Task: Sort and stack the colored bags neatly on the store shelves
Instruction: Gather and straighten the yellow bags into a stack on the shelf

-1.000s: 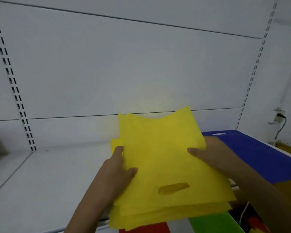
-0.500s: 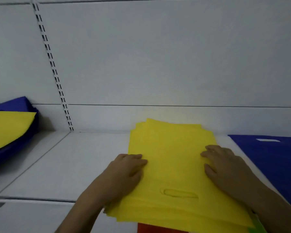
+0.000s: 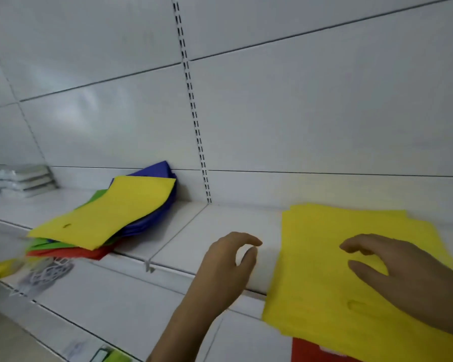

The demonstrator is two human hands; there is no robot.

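A stack of yellow bags (image 3: 332,278) lies flat on the white shelf (image 3: 220,231), its front edge hanging over the shelf lip. My right hand (image 3: 392,267) hovers over the stack with loosely curled fingers and holds nothing. To the left of the stack, my left hand (image 3: 228,259) is above the bare shelf, fingers and thumb loosely curved, also holding nothing. Further left sits a mixed pile (image 3: 107,218): a yellow bag on top, with green, red and blue bags beneath.
A slotted upright (image 3: 194,113) runs down the white back panel. Grey packaged goods (image 3: 21,180) stand at the far left of the shelf. A lower shelf (image 3: 115,304) shows below, with a red bag (image 3: 314,352) under the yellow stack's overhang.
Both hands have lifted off the yellow stack, which now lies alone on the shelf. My left hand has moved left off it. The view has swung left, bringing the mixed pile into sight.
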